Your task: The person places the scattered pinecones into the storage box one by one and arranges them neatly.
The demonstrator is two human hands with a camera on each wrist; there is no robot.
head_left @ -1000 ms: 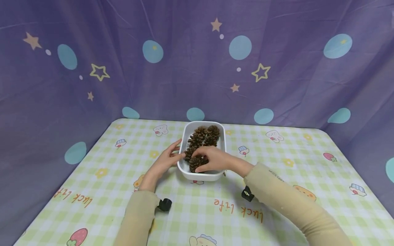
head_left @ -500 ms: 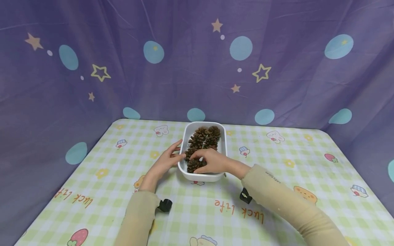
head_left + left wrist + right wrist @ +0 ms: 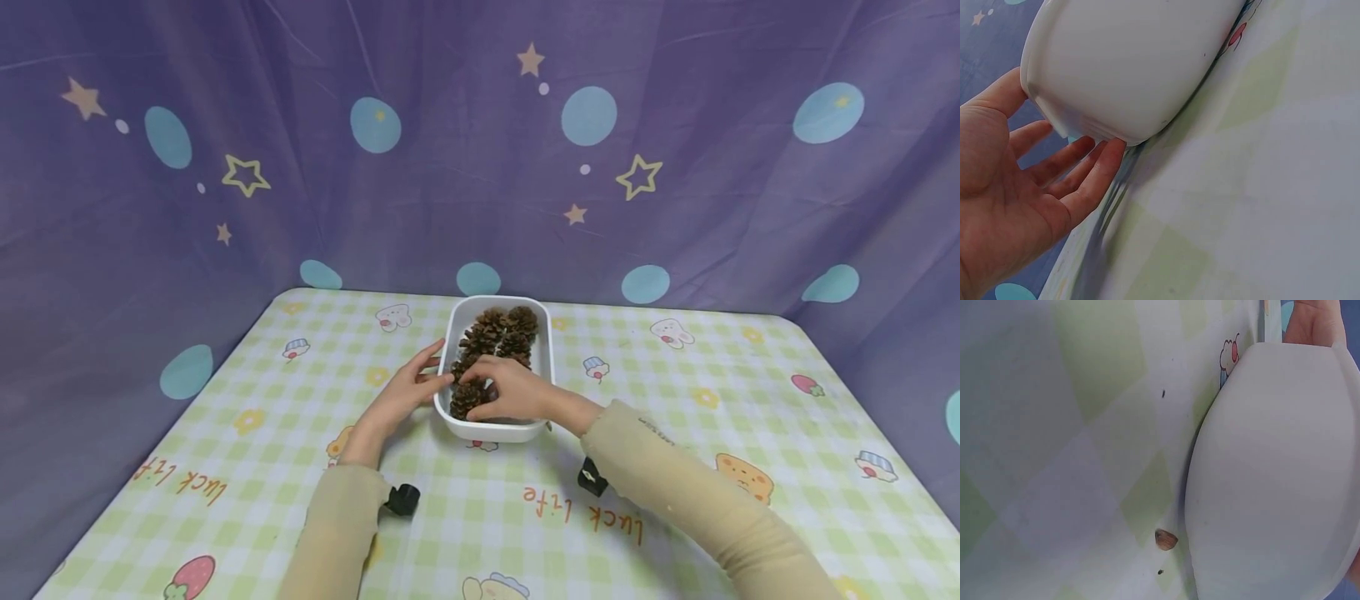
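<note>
A white tub (image 3: 491, 432) stands on the table with several brown pine cones in it. My left hand (image 3: 401, 397) holds the tub's left side, its thumb at the rim and its fingertips against the outer wall in the left wrist view. Inside the tub's near end, my right hand (image 3: 517, 392) grips a pine cone (image 3: 467, 400) between thumb and fingers. Farther back lie other pine cones (image 3: 480, 337); the right hand partly covers some. From the right wrist, the tub wall (image 3: 1266, 469) hides the right hand's grip.
A checked tablecloth (image 3: 675, 433) with printed cartoons covers the table. Just beside the tub lies a small brown flake (image 3: 1165, 539) with tiny dark crumbs. A purple curtain (image 3: 480, 217) hangs behind and at the sides.
My right hand has shifted slightly left with the pine cone, bringing it nearer the tub's left wall. The left hand stays where it was on the tub.
</note>
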